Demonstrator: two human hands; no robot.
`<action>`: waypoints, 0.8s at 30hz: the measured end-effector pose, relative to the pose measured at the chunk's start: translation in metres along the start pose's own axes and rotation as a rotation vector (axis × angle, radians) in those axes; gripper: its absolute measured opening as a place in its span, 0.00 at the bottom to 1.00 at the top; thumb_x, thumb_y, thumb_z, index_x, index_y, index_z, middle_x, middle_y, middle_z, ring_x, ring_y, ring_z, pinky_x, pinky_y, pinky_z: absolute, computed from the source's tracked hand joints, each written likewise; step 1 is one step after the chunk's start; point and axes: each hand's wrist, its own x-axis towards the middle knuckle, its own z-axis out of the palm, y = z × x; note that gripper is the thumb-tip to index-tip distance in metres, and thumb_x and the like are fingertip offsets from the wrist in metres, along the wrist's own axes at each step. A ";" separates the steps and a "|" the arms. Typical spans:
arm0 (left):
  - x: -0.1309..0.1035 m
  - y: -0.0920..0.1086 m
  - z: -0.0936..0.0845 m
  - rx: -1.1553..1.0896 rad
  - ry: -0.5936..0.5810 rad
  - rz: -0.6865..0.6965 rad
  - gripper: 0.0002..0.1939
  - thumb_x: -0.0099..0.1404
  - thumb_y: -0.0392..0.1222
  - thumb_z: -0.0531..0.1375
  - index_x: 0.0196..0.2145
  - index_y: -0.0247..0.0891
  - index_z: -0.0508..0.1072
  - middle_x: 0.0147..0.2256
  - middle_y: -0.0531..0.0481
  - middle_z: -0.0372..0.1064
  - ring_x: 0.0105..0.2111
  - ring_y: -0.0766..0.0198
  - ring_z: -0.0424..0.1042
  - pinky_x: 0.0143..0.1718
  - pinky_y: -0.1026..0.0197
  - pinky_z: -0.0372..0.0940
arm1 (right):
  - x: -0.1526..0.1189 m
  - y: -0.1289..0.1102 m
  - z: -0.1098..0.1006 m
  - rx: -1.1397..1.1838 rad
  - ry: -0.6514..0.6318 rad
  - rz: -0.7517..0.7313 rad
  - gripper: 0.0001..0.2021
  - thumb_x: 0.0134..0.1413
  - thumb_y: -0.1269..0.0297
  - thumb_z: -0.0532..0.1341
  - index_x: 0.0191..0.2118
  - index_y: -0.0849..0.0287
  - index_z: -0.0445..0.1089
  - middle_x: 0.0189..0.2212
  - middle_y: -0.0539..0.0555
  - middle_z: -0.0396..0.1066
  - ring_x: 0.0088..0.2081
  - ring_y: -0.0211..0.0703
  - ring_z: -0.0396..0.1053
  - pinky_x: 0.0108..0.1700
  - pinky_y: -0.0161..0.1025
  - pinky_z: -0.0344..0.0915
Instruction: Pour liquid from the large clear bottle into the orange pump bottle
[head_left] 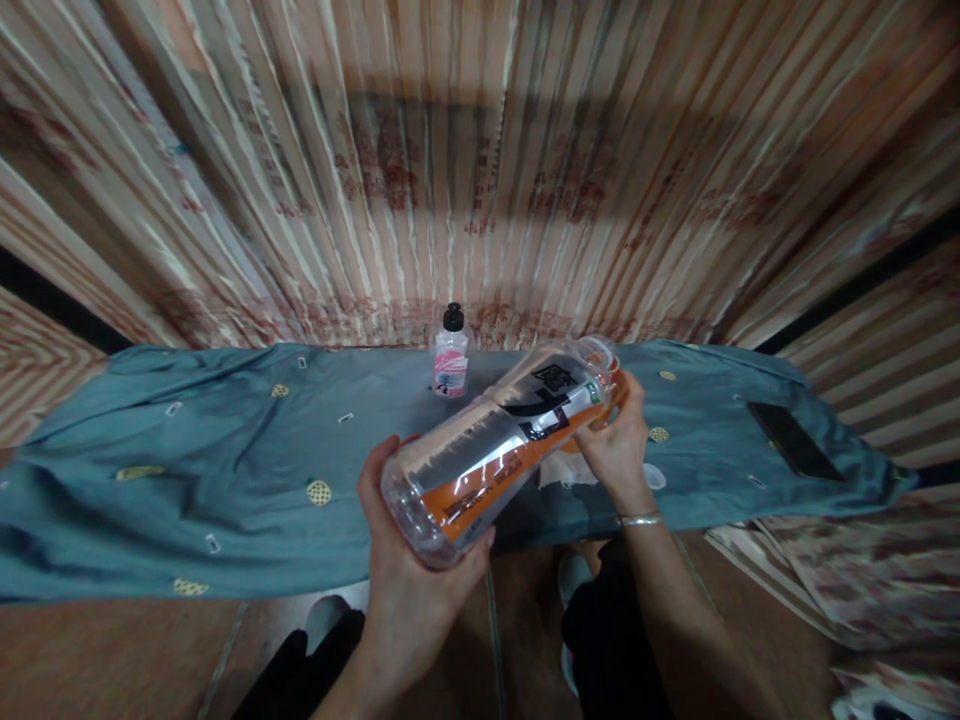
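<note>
A large clear plastic bottle (pixel 495 440) with an orange and black label is tilted above the cloth, its neck up to the right. My left hand (pixel 420 560) wraps round its base. Near the neck, my right hand (pixel 619 430) has its fingers closed behind the bottle, partly hidden. The mouth looks uncapped. Something orange shows by the right fingers, but I cannot tell what it is. Below the right hand lies a crumpled whitish piece (pixel 564 472), perhaps tissue, and beside the wrist is a round white lid (pixel 654 476).
A small bottle (pixel 451 360) with a black cap and pink label stands upright at the back. A dark phone (pixel 793 440) lies to the right. Teal patterned cloth (pixel 247 470) covers the narrow table. Behind it hangs a striped curtain (pixel 465 150).
</note>
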 end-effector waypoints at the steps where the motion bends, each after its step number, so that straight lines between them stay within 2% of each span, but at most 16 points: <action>1: 0.000 0.000 0.000 -0.003 -0.002 -0.004 0.46 0.48 0.45 0.74 0.61 0.49 0.59 0.50 0.48 0.68 0.45 0.55 0.77 0.47 0.52 0.75 | 0.000 0.000 0.000 0.001 0.004 -0.006 0.43 0.44 0.40 0.66 0.62 0.61 0.58 0.52 0.65 0.73 0.49 0.61 0.75 0.51 0.59 0.71; 7: -0.002 0.000 0.000 -0.009 -0.014 -0.034 0.48 0.47 0.46 0.74 0.62 0.48 0.58 0.52 0.46 0.67 0.47 0.53 0.76 0.49 0.50 0.74 | -0.001 0.002 0.001 -0.007 0.013 -0.021 0.43 0.45 0.41 0.66 0.62 0.60 0.58 0.51 0.65 0.73 0.48 0.61 0.75 0.50 0.58 0.72; 12: -0.001 0.002 0.001 -0.014 0.023 -0.038 0.47 0.46 0.46 0.75 0.61 0.47 0.59 0.51 0.46 0.67 0.47 0.53 0.76 0.49 0.50 0.74 | 0.000 0.001 0.000 0.012 0.018 -0.013 0.43 0.44 0.39 0.66 0.61 0.60 0.59 0.49 0.65 0.74 0.46 0.60 0.76 0.48 0.56 0.73; 19: -0.002 0.009 0.000 -0.022 0.005 -0.088 0.47 0.46 0.44 0.74 0.61 0.47 0.59 0.50 0.47 0.69 0.47 0.54 0.77 0.50 0.51 0.73 | 0.000 -0.003 -0.001 0.011 0.012 0.019 0.45 0.41 0.38 0.66 0.61 0.61 0.60 0.49 0.66 0.75 0.47 0.62 0.76 0.49 0.58 0.72; 24: -0.001 0.003 0.000 -0.029 -0.001 -0.048 0.48 0.46 0.46 0.74 0.62 0.48 0.58 0.51 0.46 0.68 0.47 0.52 0.77 0.49 0.50 0.74 | 0.000 -0.003 -0.001 0.015 0.013 0.025 0.45 0.40 0.38 0.66 0.61 0.62 0.60 0.50 0.66 0.75 0.47 0.62 0.76 0.48 0.57 0.73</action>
